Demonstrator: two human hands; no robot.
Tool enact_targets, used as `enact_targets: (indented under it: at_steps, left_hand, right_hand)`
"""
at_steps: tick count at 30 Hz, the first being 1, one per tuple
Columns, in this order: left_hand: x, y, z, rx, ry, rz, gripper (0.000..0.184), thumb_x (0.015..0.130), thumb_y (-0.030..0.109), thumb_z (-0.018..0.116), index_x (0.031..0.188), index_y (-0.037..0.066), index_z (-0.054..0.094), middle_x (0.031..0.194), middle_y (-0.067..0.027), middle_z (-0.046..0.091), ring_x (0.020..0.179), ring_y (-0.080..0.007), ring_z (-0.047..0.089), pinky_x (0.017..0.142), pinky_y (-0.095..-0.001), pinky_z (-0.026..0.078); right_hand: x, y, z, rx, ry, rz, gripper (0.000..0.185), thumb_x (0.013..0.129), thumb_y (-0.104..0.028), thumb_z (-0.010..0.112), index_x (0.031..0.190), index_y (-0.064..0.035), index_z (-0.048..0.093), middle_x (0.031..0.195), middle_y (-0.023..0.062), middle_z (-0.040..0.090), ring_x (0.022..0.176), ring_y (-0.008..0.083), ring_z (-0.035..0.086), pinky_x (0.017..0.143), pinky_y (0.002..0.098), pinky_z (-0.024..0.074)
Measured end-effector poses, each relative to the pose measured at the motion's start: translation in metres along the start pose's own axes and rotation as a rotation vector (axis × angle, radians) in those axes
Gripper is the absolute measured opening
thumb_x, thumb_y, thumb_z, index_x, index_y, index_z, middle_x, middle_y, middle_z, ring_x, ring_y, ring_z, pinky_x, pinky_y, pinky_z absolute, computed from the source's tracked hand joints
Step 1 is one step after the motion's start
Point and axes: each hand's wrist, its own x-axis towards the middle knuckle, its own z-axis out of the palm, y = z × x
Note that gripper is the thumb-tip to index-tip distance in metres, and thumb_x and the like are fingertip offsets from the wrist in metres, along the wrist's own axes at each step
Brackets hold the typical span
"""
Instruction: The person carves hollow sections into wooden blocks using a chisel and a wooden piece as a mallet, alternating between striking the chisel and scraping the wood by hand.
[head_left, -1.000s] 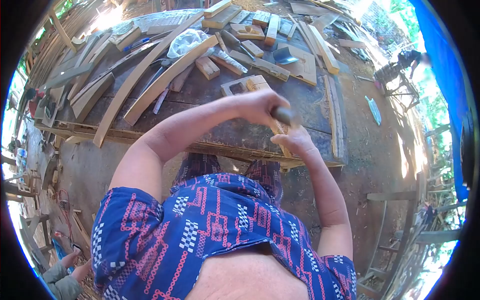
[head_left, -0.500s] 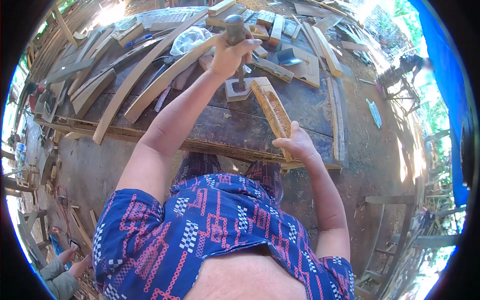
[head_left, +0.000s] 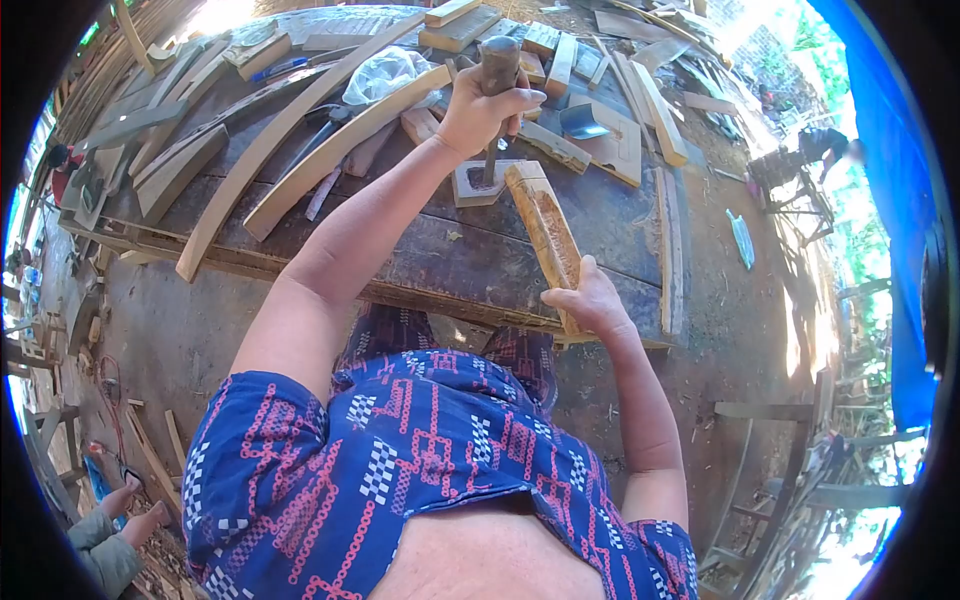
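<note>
My left hand (head_left: 478, 112) is wrapped round the dark handle of an upright tool (head_left: 499, 66). The tool's metal shaft points down into the dark hollow of a small pale block (head_left: 467, 188) on the workbench. My right hand (head_left: 593, 298) grips the near end of a long wooden piece (head_left: 545, 220) with a rough, hollowed-out face. That piece slants away from me, its far end beside the pale block.
The dark workbench (head_left: 420, 262) carries curved wooden strips (head_left: 290, 135), a plastic bag (head_left: 385, 75), a shiny metal blade (head_left: 580, 122) on a board, and a long strip (head_left: 670, 250) at the right. Another person's hands (head_left: 135, 510) show at lower left.
My left hand has moved from close to my right hand, where the tool was over the long piece, away to the pale block. My right hand keeps its hold, and the view has shifted slightly.
</note>
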Motion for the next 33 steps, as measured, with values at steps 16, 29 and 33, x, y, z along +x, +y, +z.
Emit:
enact_targets:
  at_steps: [16,29,33]
  left_hand:
    - [-0.008,-0.011,0.003,0.055,-0.094,-0.076,0.014,0.076,0.010,0.071,0.077,0.003,0.059,0.061,-0.0005,0.056,0.048,-0.0073,0.052,0.045,-0.0225,0.041]
    - [-0.014,-0.016,0.020,0.138,-0.150,-0.112,0.015,0.073,0.010,0.072,0.080,0.004,0.059,0.067,0.0003,0.057,0.055,-0.0062,0.051,0.052,-0.0229,0.043]
    - [-0.015,-0.014,0.021,0.140,-0.158,-0.138,0.019,0.074,0.010,0.071,0.087,0.003,0.060,0.071,0.0014,0.057,0.060,-0.0058,0.051,0.056,-0.0234,0.043]
  right_hand:
    - [-0.001,0.004,0.002,0.042,0.039,-0.017,0.067,0.064,-0.038,0.074,0.106,0.0073,0.048,0.101,0.0312,0.060,0.101,0.0448,0.058,0.089,0.0436,0.0444]
    - [-0.075,-0.081,-0.115,0.773,0.863,-0.651,0.046,0.072,-0.018,0.077,0.106,0.0023,0.052,0.085,0.0078,0.062,0.067,0.0110,0.060,0.057,0.0267,0.0473]
    - [-0.060,-0.087,-0.116,0.210,0.353,-0.310,0.036,0.076,-0.010,0.073,0.104,-0.0003,0.053,0.078,0.0053,0.059,0.061,0.0101,0.058,0.051,0.0252,0.0457]
